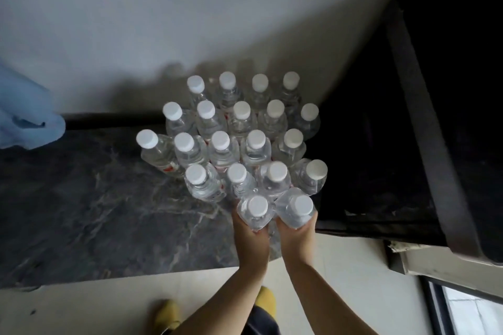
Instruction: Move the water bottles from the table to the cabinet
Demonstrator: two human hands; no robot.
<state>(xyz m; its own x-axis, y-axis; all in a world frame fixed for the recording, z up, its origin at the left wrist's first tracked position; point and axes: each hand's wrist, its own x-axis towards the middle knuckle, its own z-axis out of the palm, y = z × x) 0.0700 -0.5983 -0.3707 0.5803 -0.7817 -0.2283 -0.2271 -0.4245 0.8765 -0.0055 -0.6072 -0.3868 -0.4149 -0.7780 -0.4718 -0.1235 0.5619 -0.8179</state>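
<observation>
Water bottles, two of them, sit in my hands at the near edge of the cluster; my left hand [251, 236] grips one bottle [254, 212], my right hand [298, 236] grips the other bottle [295, 208], both upright and touching; the rest of the white-capped bottles [231, 141] stand packed on the dark marble table [81, 212]; a dark cabinet [381, 171] lies just right; a blue cloth [24, 111] hangs far left.

head view, steeply downward, close above table [81, 212], wide-angle
</observation>
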